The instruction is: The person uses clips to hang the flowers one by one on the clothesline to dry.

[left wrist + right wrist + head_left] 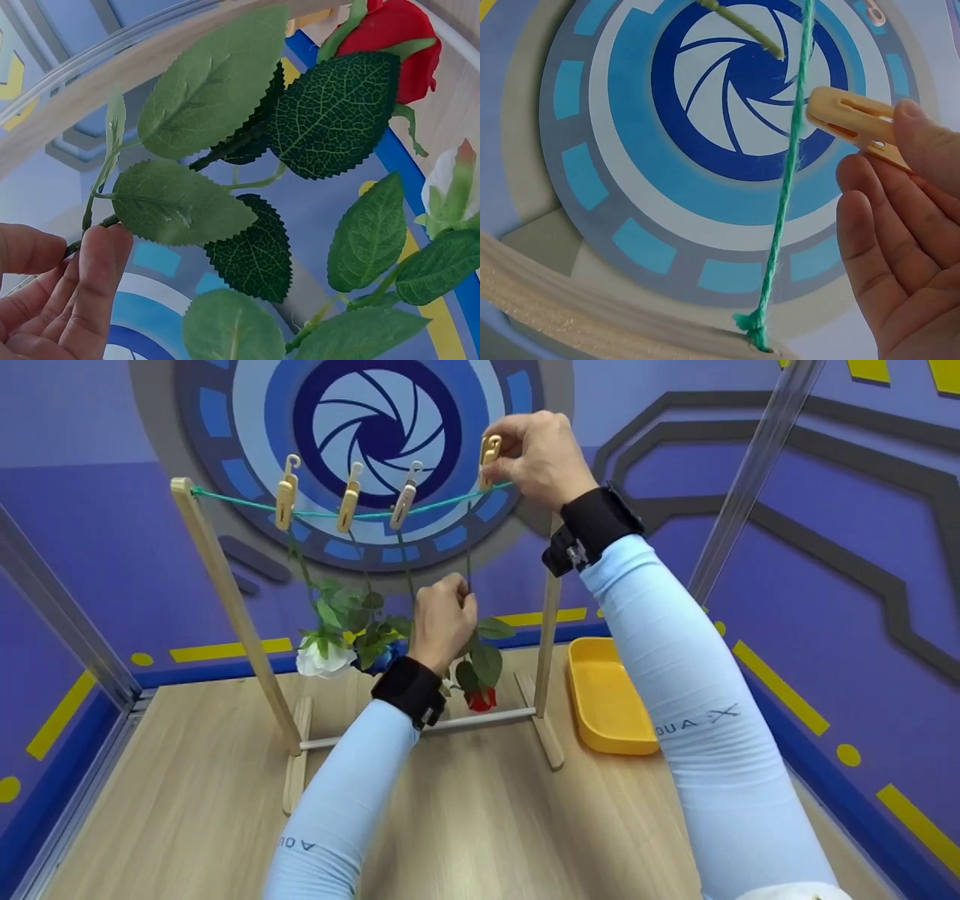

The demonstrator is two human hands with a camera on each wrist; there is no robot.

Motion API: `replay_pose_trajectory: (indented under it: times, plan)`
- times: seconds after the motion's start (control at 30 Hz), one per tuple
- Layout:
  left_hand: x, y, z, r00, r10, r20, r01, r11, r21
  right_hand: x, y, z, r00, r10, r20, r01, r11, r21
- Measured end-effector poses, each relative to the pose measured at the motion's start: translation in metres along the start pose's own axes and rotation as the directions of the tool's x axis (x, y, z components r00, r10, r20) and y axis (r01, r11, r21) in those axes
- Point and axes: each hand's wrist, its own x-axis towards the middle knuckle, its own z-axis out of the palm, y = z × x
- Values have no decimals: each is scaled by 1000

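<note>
My left hand [442,619] pinches the stem of a red rose [481,700] between thumb and fingertips. The rose hangs head down, with broad green leaves [337,116] below the grip in the head view. Its bare stem end [746,30] rises to the green string [784,187], close beside it. At the right part of the string, my right hand [546,457] pinches a yellowish clothespin [847,116] between thumb and fingers. The clothespin's tip points at the string, right beside it in the right wrist view.
Three clothespins, left [285,502], middle [348,506] and right [403,505], hold flower stems on the string. A white rose [324,658] and a blue flower [379,660] hang there. The string spans a wooden frame [236,600]. A yellow tray [609,697] stands right of it.
</note>
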Motion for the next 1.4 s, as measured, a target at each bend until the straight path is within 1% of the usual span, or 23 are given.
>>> replay_pose_trajectory:
  times: [0.13,0.27,0.37,0.5,0.6,0.67,0.9,1.0,1.2,1.4]
  plan:
    - [2,-3,1,1000,-14,2,14,1000,11,3,-2,4,999,35,13,-34,999,-15]
    - [3,-5,2,1000,-16,-5,17,1000,9,4,-3,8,999,49,6,-49,999,-22]
    - [3,-5,2,1000,-6,-15,6,1000,6,4,-3,12,999,52,-5,-52,999,-7]
    - [3,-4,2,1000,19,-16,-19,1000,-4,4,-3,18,997,80,-14,-80,997,9]
    - [2,-3,3,1000,26,-13,-26,1000,-15,3,-2,19,995,97,-19,-97,995,-3]
    - [2,-2,3,1000,24,-14,-24,1000,-17,3,-2,19,995,94,-20,-94,996,-10]
    - [4,0,2,1000,18,-24,-19,999,-26,2,-2,17,991,129,23,-128,992,-15]
    - [5,1,1,1000,16,-16,-17,999,-30,1,0,17,992,123,34,-123,992,-8]
    - [8,2,0,1000,18,-5,-18,999,-27,2,3,14,989,140,53,-140,990,-7]
    - [9,2,0,1000,27,-11,-27,999,-35,2,4,11,992,103,67,-103,995,-11]
